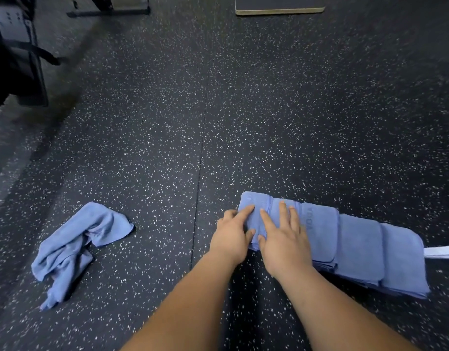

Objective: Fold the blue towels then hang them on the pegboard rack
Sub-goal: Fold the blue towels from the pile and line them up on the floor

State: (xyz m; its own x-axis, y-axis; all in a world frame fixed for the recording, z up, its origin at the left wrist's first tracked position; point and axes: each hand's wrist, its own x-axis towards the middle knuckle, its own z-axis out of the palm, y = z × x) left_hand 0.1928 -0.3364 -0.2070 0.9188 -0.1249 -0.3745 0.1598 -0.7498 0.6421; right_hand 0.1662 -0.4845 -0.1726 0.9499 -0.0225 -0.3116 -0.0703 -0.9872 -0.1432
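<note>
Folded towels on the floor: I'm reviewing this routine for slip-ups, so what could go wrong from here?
1. The left hand and right hand press only on the end towel. Lifting the overlapped row in one go may let the loose folds slide or spring open.
2. The crumpled towel lies apart to the left, not yet folded, and might get skipped.

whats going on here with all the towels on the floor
A person is folding blue towels on the floor. The right hand lies flat on the newest folded towel, and the left hand presses at its left edge. That towel sits at the left end of a row of folded ones. A crumpled towel lies apart to the left, not yet folded. The rack is not in view.
</note>
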